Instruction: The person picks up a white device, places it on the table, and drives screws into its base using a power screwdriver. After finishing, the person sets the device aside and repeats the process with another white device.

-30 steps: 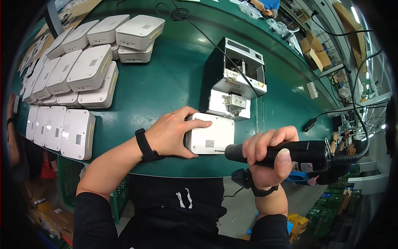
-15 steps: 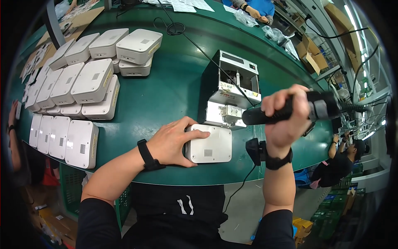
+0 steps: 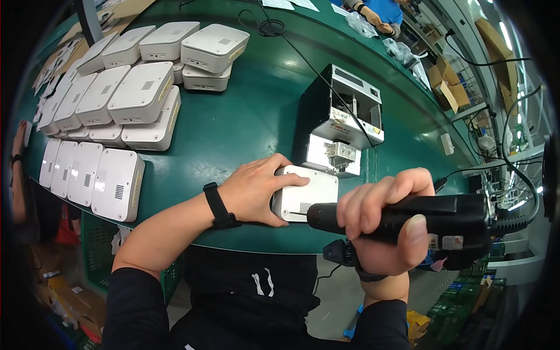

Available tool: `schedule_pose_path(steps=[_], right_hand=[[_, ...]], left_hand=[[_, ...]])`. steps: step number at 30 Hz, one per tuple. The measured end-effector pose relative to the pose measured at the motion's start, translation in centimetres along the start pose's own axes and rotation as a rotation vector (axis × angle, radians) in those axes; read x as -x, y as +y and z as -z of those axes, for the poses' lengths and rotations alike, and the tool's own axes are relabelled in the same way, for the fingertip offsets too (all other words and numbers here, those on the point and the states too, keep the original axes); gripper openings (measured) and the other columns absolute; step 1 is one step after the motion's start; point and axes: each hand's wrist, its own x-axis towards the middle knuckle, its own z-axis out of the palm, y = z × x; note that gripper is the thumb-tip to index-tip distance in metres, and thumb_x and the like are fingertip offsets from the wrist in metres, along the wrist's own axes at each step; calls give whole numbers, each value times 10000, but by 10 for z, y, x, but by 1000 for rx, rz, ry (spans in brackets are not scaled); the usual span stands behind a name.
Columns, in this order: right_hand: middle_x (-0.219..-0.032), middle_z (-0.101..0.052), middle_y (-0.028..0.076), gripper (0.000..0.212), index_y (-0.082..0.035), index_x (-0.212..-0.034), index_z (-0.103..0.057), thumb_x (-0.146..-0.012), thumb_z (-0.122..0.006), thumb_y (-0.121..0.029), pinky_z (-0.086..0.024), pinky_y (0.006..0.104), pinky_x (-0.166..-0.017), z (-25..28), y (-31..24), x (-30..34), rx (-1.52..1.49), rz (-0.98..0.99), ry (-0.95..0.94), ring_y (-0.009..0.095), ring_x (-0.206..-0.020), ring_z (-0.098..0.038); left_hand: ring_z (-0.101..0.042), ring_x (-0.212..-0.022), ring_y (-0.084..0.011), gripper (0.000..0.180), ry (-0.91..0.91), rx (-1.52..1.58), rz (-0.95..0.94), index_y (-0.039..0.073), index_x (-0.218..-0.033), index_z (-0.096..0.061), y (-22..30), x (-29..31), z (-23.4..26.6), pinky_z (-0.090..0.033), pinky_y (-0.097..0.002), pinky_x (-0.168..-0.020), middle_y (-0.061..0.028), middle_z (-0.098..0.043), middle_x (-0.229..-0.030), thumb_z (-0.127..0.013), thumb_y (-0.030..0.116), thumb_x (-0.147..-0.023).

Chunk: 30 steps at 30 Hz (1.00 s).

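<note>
A white plastic box [image 3: 315,182] with vent slots and corner holes lies flat near the table's front edge. My left hand [image 3: 259,189] grips its left side, thumb and fingers spread around the edge. In my right hand [image 3: 385,219] is a black corded electric screwdriver [image 3: 443,213], fingers wrapped round its body. It is held sideways, its thin bit pointing left over the lower part of the box; whether the bit touches the box I cannot tell. Just behind the box stands a black and silver screw feeder [image 3: 344,125] with a metal block at its front.
Stacks of similar white boxes [image 3: 140,93] fill the left of the green table [image 3: 245,116]. A black cable [image 3: 303,55] runs over the table to the feeder. A co-worker's hands [image 3: 376,20] rest at the far side, near plastic bags [image 3: 361,24]. A green crate [image 3: 99,251] stands below the table edge.
My right hand has brought the electric screwdriver down and left, from beside the feeder to over the box. My left hand still holds the box. The whole view has shifted slightly.
</note>
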Motion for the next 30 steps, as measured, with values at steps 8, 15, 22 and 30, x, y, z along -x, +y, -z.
schedule_pose_path(steps=[8, 15, 22, 30], right_hand=[[-645, -505, 53, 403, -100, -979, -400, -874, -647, -400, -458, 338, -531, -11, 22, 1, 165, -16, -1, 169, -498, -497], [-646, -503, 56, 386, -96, -974, -387, -884, -632, -380, -461, 334, -535, -11, 28, 1, 173, 14, -50, 167, -502, -496], [-646, -500, 52, 397, -82, -1003, -396, -896, -633, -383, -458, 327, -528, -10, 28, 5, 154, 81, -43, 167, -501, -493], [-673, -502, 60, 421, -60, -1084, -402, -900, -658, -340, -476, 303, -555, 38, -19, 9, -16, 356, 139, 153, -533, -517]], left_hand=[[-602, -1078, -337, 766, 2, 12, 22, 223, -1281, -607, 4, 2, -2, -520, -416, -896, -160, -521, -1234, -881, 328, -574], [-602, -1064, -355, 779, 19, 24, 19, 222, -1283, -616, -4, 3, -4, -517, -433, -895, -180, -537, -1248, -884, 339, -561], [-604, -1052, -362, 796, -16, -7, 35, 210, -1300, -606, 9, 1, -1, -522, -419, -896, -193, -545, -1210, -888, 352, -569], [-631, -1077, -303, 730, -77, 424, 342, 99, -1350, -559, 26, 68, 20, -538, -368, -882, -181, -611, -1210, -821, 420, -749]])
